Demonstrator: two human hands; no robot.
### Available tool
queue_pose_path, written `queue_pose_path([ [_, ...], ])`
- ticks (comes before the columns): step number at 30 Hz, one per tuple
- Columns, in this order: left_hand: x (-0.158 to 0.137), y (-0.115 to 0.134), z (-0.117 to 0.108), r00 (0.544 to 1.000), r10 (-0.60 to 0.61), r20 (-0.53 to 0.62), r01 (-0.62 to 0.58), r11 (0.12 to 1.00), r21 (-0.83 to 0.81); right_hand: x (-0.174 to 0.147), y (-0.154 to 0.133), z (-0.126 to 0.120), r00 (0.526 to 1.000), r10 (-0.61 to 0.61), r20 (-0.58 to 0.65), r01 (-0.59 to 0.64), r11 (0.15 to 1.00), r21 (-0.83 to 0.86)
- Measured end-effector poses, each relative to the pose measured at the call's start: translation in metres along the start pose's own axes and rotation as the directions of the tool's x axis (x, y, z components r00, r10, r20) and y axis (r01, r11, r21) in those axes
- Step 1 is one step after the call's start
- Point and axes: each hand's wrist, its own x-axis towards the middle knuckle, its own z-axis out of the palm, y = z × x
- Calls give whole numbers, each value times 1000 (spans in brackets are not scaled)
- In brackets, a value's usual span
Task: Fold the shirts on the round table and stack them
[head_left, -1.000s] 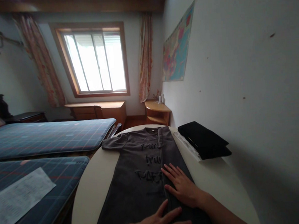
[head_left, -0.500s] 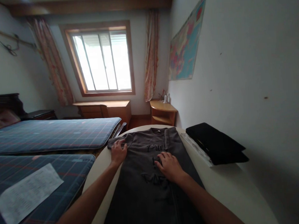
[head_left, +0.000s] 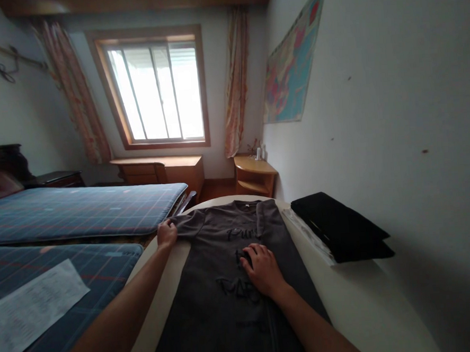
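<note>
A dark grey T-shirt (head_left: 210, 284) with black lettering lies front up on a pale round table (head_left: 341, 297). Its right side is folded inward, with that sleeve lying over the chest. At the far left, my left hand (head_left: 167, 234) is closed on the end of the other sleeve, which stretches out sideways from the shirt. My right hand (head_left: 262, 270) rests flat on the lettering in the middle of the shirt, fingers spread a little and holding nothing.
A black folded item (head_left: 337, 225) lies on clear plastic at the table's right, near the wall. Left of the table stand beds with blue plaid mattresses (head_left: 101, 208); a sheet of paper (head_left: 36, 315) lies on the nearer one. A wooden desk (head_left: 182, 171) is under the window.
My left hand has moved left from on top of the sleeve to its end and closed on it, drawing it out. My right hand stays on the shirt. The view has shifted slightly.
</note>
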Motion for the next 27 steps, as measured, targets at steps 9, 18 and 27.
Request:
queue_pose_path([
  [9, -83, 82, -10, 569, 821, 41, -814, 569, -117, 0, 2, 0, 1000, -3, 3, 3, 1000, 25],
  [18, -117, 44, -6, 702, 707, 89, -688, 705, -172, 2, 1, -2, 1000, 12, 26, -12, 1000, -5],
  [27, -99, 28, 2, 841, 511, 177, -525, 850, 38, 88, -10, 5, 981, 173, 91, -174, 985, 6],
])
